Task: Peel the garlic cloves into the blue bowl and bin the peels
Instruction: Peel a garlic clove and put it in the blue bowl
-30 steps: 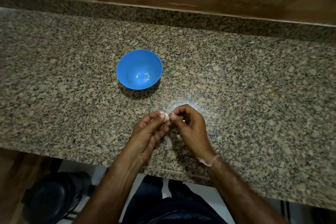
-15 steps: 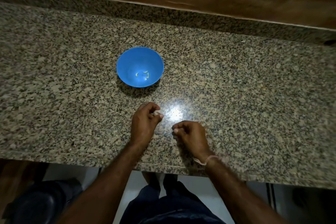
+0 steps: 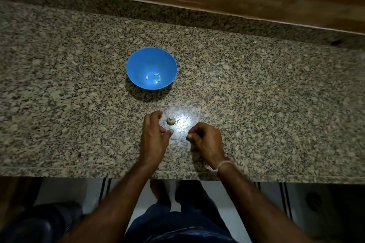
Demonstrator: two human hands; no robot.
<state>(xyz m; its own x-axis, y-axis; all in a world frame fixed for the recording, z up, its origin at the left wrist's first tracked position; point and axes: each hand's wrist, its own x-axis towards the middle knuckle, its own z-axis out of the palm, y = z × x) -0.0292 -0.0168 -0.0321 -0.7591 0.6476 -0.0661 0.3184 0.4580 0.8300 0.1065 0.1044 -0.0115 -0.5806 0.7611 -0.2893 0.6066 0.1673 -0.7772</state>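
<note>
The blue bowl (image 3: 138, 59) stands on the granite counter and holds three peeled garlic cloves (image 3: 154, 77). A small garlic bulb (image 3: 170, 120) lies loose on the counter in front of the bowl, with a thin peel scrap (image 3: 179, 120) just to its right. My left hand (image 3: 156, 136) hovers beside the bulb on its left, fingers relaxed and spread, holding nothing. My right hand (image 3: 205, 140) rests lower right of the bulb with its fingers curled and its thumb pinched to its fingertips on a small pale garlic piece that is mostly hidden.
The granite counter (image 3: 266, 114) ends in a front edge close to my wrists and a raised ledge with a wooden wall behind. A dark round bin (image 3: 29, 227) sits on the floor at lower left. My legs show below the counter.
Both hands were pinching the garlic together. They pulled apart, and my left hand set the bulb down on the counter and let go. My right hand drew back with its fingers curled.
</note>
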